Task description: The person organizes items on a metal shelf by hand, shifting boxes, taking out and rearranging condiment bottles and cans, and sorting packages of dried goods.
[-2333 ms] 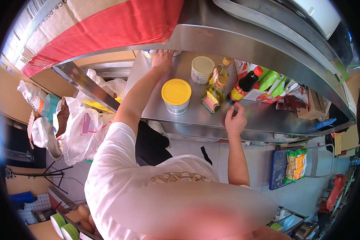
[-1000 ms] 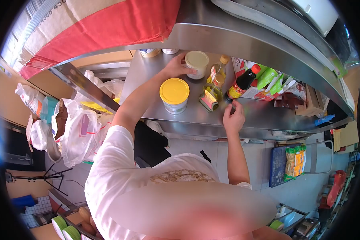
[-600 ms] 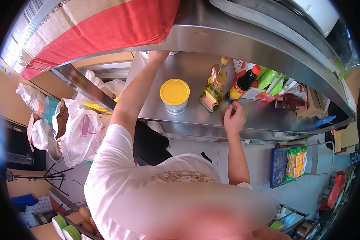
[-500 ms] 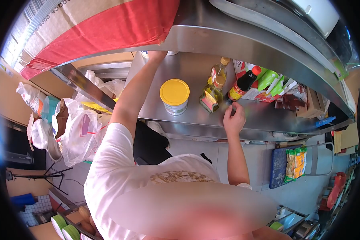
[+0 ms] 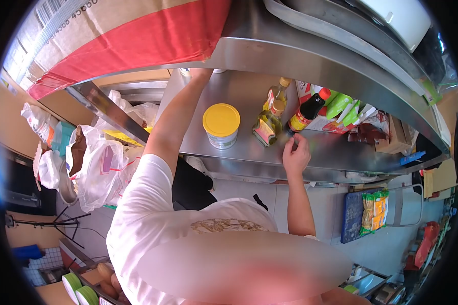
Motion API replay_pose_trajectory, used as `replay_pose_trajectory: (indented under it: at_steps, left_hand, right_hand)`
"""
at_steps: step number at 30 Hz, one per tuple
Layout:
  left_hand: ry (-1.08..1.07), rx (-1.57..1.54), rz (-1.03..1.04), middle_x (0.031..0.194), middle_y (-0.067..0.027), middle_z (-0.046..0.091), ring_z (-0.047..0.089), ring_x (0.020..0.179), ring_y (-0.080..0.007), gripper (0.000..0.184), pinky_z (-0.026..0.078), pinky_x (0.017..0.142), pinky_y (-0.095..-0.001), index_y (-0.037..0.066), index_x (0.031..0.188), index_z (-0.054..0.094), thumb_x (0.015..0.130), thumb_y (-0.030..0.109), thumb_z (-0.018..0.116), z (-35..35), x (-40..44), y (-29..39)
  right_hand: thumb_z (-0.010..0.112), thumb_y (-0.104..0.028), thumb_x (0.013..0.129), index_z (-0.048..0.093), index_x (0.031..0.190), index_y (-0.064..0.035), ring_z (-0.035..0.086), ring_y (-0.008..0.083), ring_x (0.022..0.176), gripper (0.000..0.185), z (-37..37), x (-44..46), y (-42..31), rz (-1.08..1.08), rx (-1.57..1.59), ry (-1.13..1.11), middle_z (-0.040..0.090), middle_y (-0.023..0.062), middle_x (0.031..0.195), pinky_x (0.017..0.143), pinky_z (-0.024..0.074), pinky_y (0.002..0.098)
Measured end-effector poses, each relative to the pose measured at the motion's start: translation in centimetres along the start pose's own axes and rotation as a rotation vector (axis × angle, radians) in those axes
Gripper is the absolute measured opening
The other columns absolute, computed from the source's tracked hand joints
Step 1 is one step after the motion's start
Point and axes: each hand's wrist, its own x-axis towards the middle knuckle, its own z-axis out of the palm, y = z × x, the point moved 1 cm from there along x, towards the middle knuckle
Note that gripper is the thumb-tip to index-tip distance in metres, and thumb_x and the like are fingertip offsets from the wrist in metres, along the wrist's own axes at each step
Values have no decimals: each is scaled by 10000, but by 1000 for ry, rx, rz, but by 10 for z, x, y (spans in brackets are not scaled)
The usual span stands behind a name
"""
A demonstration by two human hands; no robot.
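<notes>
My left hand (image 5: pixel 201 74) reaches to the back left of the steel shelf (image 5: pixel 188 137); the upper shelf's edge hides its fingers and anything in them. Parts of white containers (image 5: pixel 184 72) show beside it. Nearer me stands a can with a yellow lid (image 5: pixel 221 121). Two oil bottles with golden caps, one in front (image 5: pixel 267 127) and one behind (image 5: pixel 277 94), stand right of the can. My right hand (image 5: pixel 296 153) is at the shelf's front edge, loosely curled with a gap between thumb and fingers, holding nothing. Its fingertips are close to the base of a dark sauce bottle with a red cap (image 5: pixel 308 111).
A red and brown sack (image 5: pixel 137 40) and metal trays (image 5: pixel 351 46) lie on the upper shelf (image 5: pixel 290 53). Boxes with green packets (image 5: pixel 343 108) stand at the right. Plastic bags (image 5: pixel 104 162) hang at the left. A blue platform cart (image 5: pixel 352 216) carries yellow-green packets.
My left hand went to the pale-lidded can, and that can left the middle of the shelf. The hand is now under the upper shelf at the back left. My right hand has hardly moved.
</notes>
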Motion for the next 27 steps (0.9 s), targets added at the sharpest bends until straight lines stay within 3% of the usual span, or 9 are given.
replay_pose_trajectory:
  at_steps: [3, 6, 10, 12, 21, 27]
  left_hand:
    - [219, 36, 128, 1595, -137, 483, 405, 1499, -333, 626, 275, 1252, -486, 128, 1525, 513, 1041, 523, 549, 1, -7, 5]
    - [233, -41, 143, 1513, -214, 567, 534, 1395, -402, 681, 405, 1160, -508, 150, 1491, 564, 943, 549, 634, -17, -23, 24]
    - [143, 170, 376, 1223, -185, 721, 679, 1132, -402, 418, 515, 978, -527, 163, 1331, 657, 967, 368, 646, -41, -54, 70]
    - [154, 93, 389, 1142, -172, 742, 698, 1054, -405, 354, 543, 909, -529, 171, 1296, 664, 970, 306, 643, -39, -58, 74]
    - [80, 171, 385, 1160, -207, 727, 691, 1077, -425, 358, 550, 894, -539, 101, 1271, 635, 968, 290, 645, -34, -50, 69]
    - [82, 141, 399, 1384, -192, 626, 632, 1217, -399, 462, 523, 990, -515, 116, 1408, 563, 990, 302, 626, -33, -52, 74]
  right_hand:
    - [687, -195, 939, 671, 1098, -34, 698, 377, 948, 227, 0, -1, 0, 17, 4, -9, 731, 147, 1042, 822, 555, 485]
    - [686, -196, 939, 674, 1102, -34, 700, 376, 949, 230, 0, -1, 0, 7, 1, 3, 733, 145, 1045, 824, 556, 484]
    - [686, -196, 939, 675, 1101, -34, 702, 374, 951, 230, 0, 0, -1, 7, -1, -3, 736, 144, 1043, 824, 558, 483]
    - [687, -195, 938, 675, 1098, -33, 702, 375, 949, 228, 0, 0, -1, 13, 0, -10, 736, 145, 1041, 822, 558, 484]
    - [692, -183, 932, 674, 1088, -28, 702, 372, 933, 220, 1, -1, 0, 17, 5, -5, 738, 148, 1029, 810, 559, 483]
    - [689, -184, 934, 673, 1086, -30, 701, 371, 927, 217, -1, 0, -2, 6, -2, 9, 737, 147, 1026, 807, 558, 483]
